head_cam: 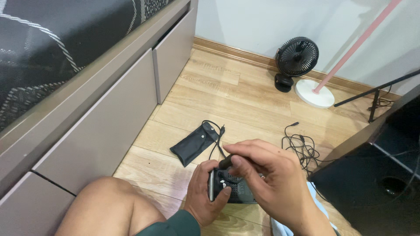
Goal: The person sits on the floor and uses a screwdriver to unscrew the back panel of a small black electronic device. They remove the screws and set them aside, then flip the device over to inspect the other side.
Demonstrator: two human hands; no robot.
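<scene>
Over a wooden floor [245,102], the left hand [205,192] has its fingers clamped on a small black device [234,188] lying crosswise, while the right hand [271,175] fingers pinch a dark tool [225,162] pointing down-left at it.

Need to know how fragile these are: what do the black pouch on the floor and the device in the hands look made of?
Black pouch: soft matte fabric, judging by its creases and limp lie. Device: seemingly hard black plastic with a perforated face and a silvery, possibly metal, edge.

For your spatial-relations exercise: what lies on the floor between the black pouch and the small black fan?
In the head view, only bare wooden floor lies between the black pouch and the fan.
</scene>
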